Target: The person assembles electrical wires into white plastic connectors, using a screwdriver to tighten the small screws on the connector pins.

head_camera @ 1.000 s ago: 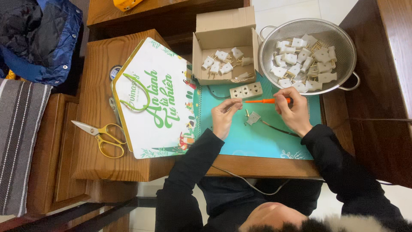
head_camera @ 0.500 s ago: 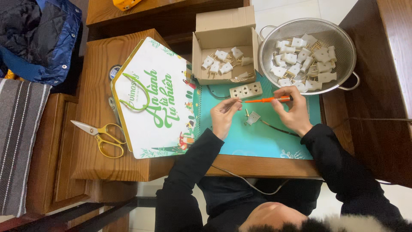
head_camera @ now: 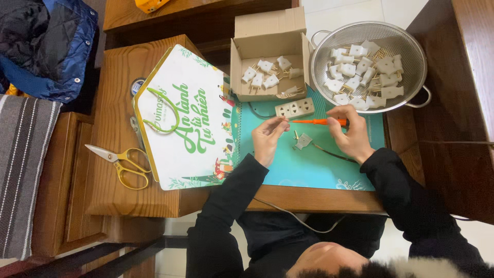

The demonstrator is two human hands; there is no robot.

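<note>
My right hand point(head_camera: 349, 133) grips an orange-handled screwdriver point(head_camera: 318, 122), its tip pointing toward my left hand point(head_camera: 268, 138). The left hand's fingers pinch something small at the tip; I cannot make out what. Between my hands a grey plug half with brass prongs point(head_camera: 302, 140) lies on the teal mat point(head_camera: 309, 170), a dark wire point(head_camera: 334, 153) running from it under my right hand. A white power strip point(head_camera: 295, 108) lies just beyond the screwdriver.
An open cardboard box point(head_camera: 267, 51) holds several white plugs; a metal colander point(head_camera: 411, 56) at the right holds several more. A white and green house-shaped bag point(head_camera: 180, 123) and gold-handled scissors point(head_camera: 119, 160) lie to the left. Dark wooden furniture point(head_camera: 463, 154) borders the right.
Both hands stay almost in place around the screwdriver; the left fingers have shifted slightly at its tip. Nothing else has moved.
</note>
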